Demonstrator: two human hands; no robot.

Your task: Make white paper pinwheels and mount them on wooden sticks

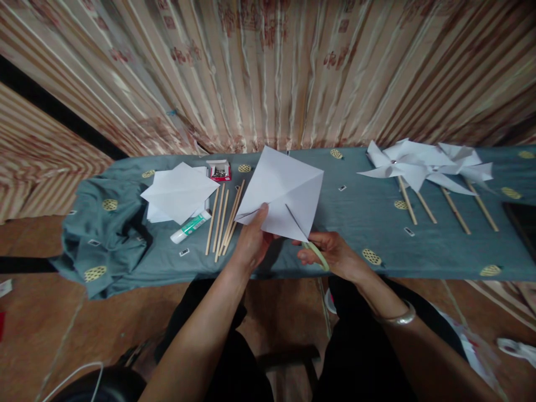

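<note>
My left hand (254, 240) pinches a square sheet of white paper (288, 178) near its lower left edge, thumb on top. Creases cross the sheet, and a slit shows by my thumb. In my right hand (330, 252) are scissors with pale green handles (317, 255); my fingers are closed around them. Their dark blade lies over the paper, running in from its lower right corner toward the middle. The other blade is hidden, apparently under the sheet. Left of the paper lie several wooden sticks (220, 220).
A stack of white paper squares (180, 192), a glue stick (190, 226) and a small red box of metal pins (219, 170) sit at the left. Several paper pinwheels (396, 162) on sticks lie at the right. A dark flat object (521, 229) is at the cloth-covered table's (347, 206) right edge.
</note>
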